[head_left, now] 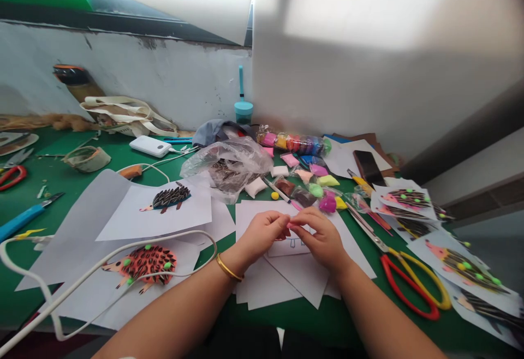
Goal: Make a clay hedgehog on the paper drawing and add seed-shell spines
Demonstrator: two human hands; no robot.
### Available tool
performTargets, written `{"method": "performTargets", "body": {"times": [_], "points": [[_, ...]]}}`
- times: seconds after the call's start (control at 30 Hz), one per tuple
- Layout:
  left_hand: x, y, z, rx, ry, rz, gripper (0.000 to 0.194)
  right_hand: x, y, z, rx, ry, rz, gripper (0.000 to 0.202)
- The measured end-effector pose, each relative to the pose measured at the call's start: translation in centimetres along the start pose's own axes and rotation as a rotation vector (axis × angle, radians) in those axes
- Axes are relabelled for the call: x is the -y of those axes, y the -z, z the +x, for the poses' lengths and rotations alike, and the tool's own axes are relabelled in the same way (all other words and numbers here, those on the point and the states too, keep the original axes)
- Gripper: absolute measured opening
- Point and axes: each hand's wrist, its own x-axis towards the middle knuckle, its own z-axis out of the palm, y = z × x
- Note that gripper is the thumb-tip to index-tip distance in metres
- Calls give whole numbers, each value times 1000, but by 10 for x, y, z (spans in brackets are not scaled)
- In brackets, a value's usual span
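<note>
My left hand (265, 234) and my right hand (321, 239) meet over the paper, fingertips almost touching. Between them, both pinch a small piece of pink clay (289, 225), mostly covered by the fingers. Beneath lies a white sheet with a blue line drawing (293, 243), partly hidden by my hands. More white paper (282, 288) is stacked loosely under it. Just beyond my hands are a magenta clay lump (327, 202), a small yellow ball (274, 196) and a white marker pen (275, 188).
Seed-covered hedgehog pictures lie left (153, 265) and right (470, 266). Large scissors (409, 285) rest beside the right forearm. A white cable (123, 258) loops across the left side. Behind stand a plastic bag of seeds (225, 165), several clay packets (319, 169) and a phone (367, 168).
</note>
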Motion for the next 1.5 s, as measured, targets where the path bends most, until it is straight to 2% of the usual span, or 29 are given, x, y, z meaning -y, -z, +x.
{"method": "performTargets", "body": {"times": [0.1, 0.2, 0.23, 0.37, 0.47, 0.57, 1.0, 1.13, 1.27, 1.37, 1.5], "points": [[-1, 4, 2, -65, -39, 126, 47, -8, 4, 1, -76, -160, 21, 16], [-3, 12, 1, -182, -224, 518, 44, -25, 11, 2, -196, -410, 115, 25], [-4, 14, 0, -176, -287, 664, 52, -31, 12, 2, -198, -463, 160, 27], [1, 18, -5, 44, -400, 1066, 102, -47, 14, 2, -115, -549, 181, 30], [7, 17, -5, 143, -405, 1178, 111, -48, 14, 2, -83, -541, 20, 28], [11, 18, -4, 113, -380, 1208, 112, -47, 15, 2, -65, -540, -76, 27], [17, 29, 7, 14, -321, 1165, 107, -55, 19, 2, -52, -503, -146, 29], [15, 31, 4, 2, -319, 1141, 109, -56, 19, 2, -65, -491, -148, 28], [11, 33, -3, -61, -267, 1157, 105, -58, 19, 2, -57, -489, -144, 28], [6, 35, -9, -108, -271, 1133, 96, -55, 19, 2, -64, -426, -155, 26], [1, 34, -14, -211, -394, 981, 58, -35, 11, 1, -59, -222, -96, 20]]}}
